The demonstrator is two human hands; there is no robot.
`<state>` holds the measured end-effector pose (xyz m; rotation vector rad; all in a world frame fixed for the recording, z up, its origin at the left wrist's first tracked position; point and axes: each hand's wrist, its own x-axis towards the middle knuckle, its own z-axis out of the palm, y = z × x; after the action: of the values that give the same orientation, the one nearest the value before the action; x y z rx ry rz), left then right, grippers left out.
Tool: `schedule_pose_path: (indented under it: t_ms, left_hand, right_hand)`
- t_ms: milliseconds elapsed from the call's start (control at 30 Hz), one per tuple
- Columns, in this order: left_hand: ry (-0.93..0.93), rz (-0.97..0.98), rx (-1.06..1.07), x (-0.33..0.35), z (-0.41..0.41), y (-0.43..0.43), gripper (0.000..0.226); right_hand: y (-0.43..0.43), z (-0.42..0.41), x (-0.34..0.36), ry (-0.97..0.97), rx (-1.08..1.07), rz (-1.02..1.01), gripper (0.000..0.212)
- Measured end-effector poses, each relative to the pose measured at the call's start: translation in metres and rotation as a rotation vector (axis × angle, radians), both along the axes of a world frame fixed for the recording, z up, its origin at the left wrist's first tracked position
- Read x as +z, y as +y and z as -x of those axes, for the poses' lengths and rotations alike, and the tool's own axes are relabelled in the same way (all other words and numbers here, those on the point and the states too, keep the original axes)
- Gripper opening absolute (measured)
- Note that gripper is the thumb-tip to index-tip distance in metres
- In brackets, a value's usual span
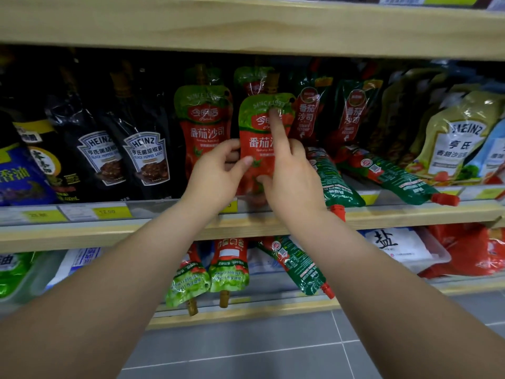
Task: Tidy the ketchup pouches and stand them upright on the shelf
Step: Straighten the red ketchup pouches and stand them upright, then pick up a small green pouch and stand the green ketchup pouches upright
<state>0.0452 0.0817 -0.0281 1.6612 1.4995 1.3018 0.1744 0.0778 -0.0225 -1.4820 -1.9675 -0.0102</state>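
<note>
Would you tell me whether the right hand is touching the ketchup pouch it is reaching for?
Touching. The head view shows the right hand on the front ketchup pouch, its forefinger lying up the label and its thumb against the lower edge.

The light is even and rather bright on the wooden shelf edge (273,217) and on the two forearms, but the back of the shelf behind the black sauce pouches (123,149) is dark and in shadow under the board above. Small white glare spots sit on the shiny red ketchup pouch (262,143) and its neighbours. The wide lens bends the shelf lines at the edges, and the corners look soft and a little blurred.
</note>
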Motion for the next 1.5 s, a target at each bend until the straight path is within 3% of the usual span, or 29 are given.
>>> schedule_pose_path:
  t_ms: [133, 400, 567, 733, 933, 1033, 1233, 1367, 1500]
  left_hand:
    - [0.246, -0.125, 0.129, -0.022, 0.019, -0.016, 0.040]
    - [0.498, -0.259, 0.155, -0.039, 0.034, -0.029, 0.016]
    - [0.504, -0.286, 0.169, -0.042, 0.032, -0.030, 0.015]
    - [0.484, -0.268, 0.160, -0.039, 0.028, -0.029, 0.020]
    - [0.426, -0.277, 0.109, -0.038, 0.008, -0.029, 0.029]
    - [0.433, -0.295, 0.103, -0.039, -0.007, -0.032, 0.029]
    - [0.423, -0.264, 0.012, -0.029, -0.045, -0.029, 0.044]
    - [0.359, -0.214, -0.059, -0.021, -0.073, -0.017, 0.059]
    - [0.260, -0.232, -0.050, -0.017, -0.094, -0.006, 0.054]
  right_hand:
    - [0.008, 0.007, 0.000, -0.026, -0.061, -0.008, 0.104]
    - [0.029, 0.022, 0.002, -0.091, -0.129, 0.044, 0.105]
    - [0.032, 0.018, 0.007, -0.155, -0.144, 0.070, 0.098]
    - [0.001, -0.022, 0.016, -0.202, -0.026, 0.018, 0.084]
    - [-0.033, -0.079, 0.002, -0.412, 0.000, 0.162, 0.082]
    - [-0.037, -0.094, -0.011, -0.366, 0.007, 0.190, 0.070]
    - [-0.041, -0.107, -0.013, -0.092, 0.061, -0.074, 0.033]
    - [-0.041, -0.116, 0.007, 0.055, 0.088, -0.137, 0.026]
    - [-0.045, -0.118, 0.028, 0.161, 0.103, -0.205, 0.022]
